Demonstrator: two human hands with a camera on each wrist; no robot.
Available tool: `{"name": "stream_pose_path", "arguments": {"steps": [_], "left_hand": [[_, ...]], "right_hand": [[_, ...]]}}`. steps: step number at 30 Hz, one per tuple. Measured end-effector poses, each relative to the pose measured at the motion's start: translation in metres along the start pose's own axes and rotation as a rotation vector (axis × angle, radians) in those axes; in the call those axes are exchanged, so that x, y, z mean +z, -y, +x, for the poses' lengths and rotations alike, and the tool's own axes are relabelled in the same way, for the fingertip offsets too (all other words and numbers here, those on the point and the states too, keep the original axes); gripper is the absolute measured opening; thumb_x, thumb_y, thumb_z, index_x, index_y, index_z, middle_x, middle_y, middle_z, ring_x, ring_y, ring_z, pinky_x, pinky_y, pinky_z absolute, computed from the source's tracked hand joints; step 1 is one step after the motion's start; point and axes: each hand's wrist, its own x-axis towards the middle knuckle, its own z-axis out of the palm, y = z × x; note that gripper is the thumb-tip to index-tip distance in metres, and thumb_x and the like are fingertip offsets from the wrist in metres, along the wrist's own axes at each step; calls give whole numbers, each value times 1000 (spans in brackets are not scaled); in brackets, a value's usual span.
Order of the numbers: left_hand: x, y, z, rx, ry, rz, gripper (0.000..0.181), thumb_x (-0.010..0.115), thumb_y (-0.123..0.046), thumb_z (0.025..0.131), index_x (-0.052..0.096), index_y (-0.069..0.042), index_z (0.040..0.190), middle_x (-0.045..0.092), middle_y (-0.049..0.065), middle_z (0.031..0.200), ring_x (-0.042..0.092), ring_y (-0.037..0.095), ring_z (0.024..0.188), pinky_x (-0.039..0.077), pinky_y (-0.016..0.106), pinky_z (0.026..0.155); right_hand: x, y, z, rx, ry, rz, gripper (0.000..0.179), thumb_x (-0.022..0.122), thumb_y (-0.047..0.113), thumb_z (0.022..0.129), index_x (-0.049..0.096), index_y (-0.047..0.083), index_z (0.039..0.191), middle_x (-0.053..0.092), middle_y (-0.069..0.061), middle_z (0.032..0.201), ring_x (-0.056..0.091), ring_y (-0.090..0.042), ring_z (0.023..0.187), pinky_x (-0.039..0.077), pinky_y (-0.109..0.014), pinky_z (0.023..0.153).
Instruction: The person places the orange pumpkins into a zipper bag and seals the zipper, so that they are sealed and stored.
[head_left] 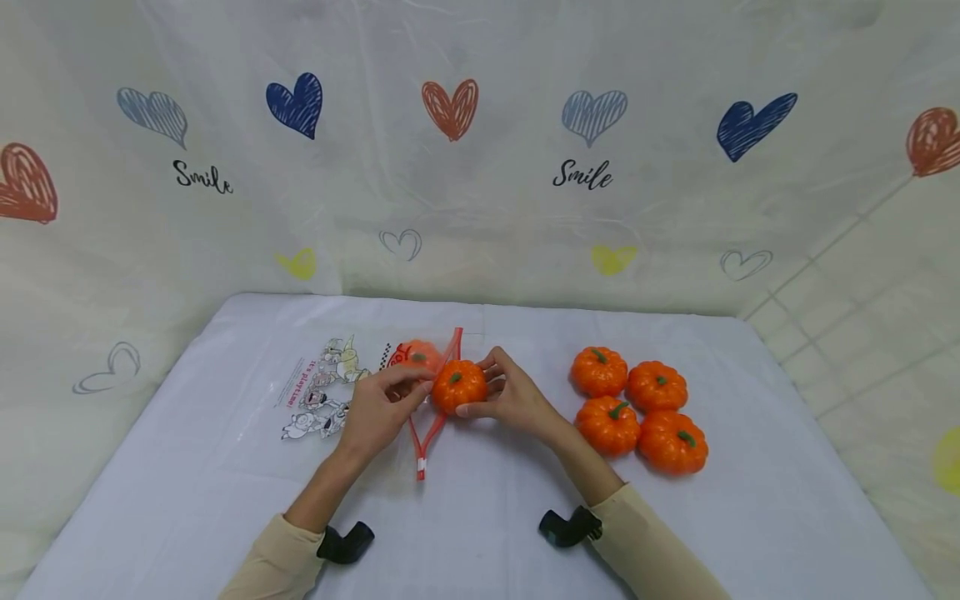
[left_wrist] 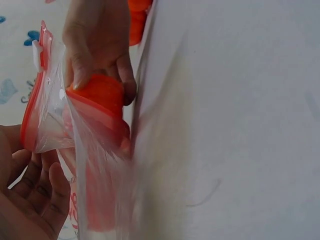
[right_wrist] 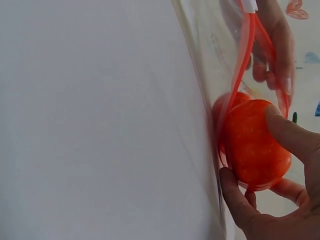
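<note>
A clear zip bag (head_left: 330,400) with printed cartoon figures lies on the table, its mouth edged by a red zip strip (head_left: 433,431) that is spread apart. My left hand (head_left: 375,417) pinches the far edge of that mouth. Between the thumb and fingers of my right hand (head_left: 519,402) is a small orange toy pumpkin (head_left: 459,388) with a green stem. This pumpkin stands at the bag's opening, partly behind the near red strip (left_wrist: 97,109) in the left wrist view. Another pumpkin (head_left: 417,357) shows through the plastic inside the bag. A white slider (right_wrist: 248,5) sits on the zip.
Several more toy pumpkins (head_left: 606,426) stand in a cluster on the right of the white-covered table (head_left: 480,533). Behind the table hangs a pale curtain (head_left: 495,217) printed with hearts. A black wrist device (head_left: 347,543) is on each forearm.
</note>
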Motion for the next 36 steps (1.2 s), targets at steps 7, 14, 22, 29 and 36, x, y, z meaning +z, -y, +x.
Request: {"name": "stream_pose_path", "arguments": {"steps": [7,14,22,29,36], "left_hand": [[0,-1,0,-7,4,3,17,75,-19,96,80,-20,113,70,0,90,60,16,83,51,19,72],[1,-1,0,-18,6,5,17,75,-20,96,80,-21,113,71,0,91,61,17,85,52,19,73],[1,-2,0,-14,9,-28,16,76,-20,96,80,-20,111,72,1,92,61,17,84,51,19,73],[3,-2,-2,-25,17,-38,15,76,-18,96,81,-20,110,72,0,91,60,17,84,51,19,72],[1,-3,-1,-24,8,-32,15,76,-18,96,81,-20,110,73,1,92,60,18,85,50,20,73]], "right_hand": [[2,1,1,1,0,12,59,93,25,78,51,16,119,60,-8,126,61,-25,113,60,-40,96],[3,1,3,-1,-1,12,60,93,25,78,51,16,120,59,-10,125,62,-25,111,60,-40,96],[6,0,4,-10,-3,15,61,93,24,78,53,16,123,60,-12,127,63,-26,111,59,-43,97],[8,0,3,15,-8,30,62,93,24,78,54,19,126,60,-12,130,65,-26,107,60,-41,95],[8,1,5,-4,-7,36,66,91,24,81,55,23,136,59,-12,136,67,-26,110,60,-42,97]]}}
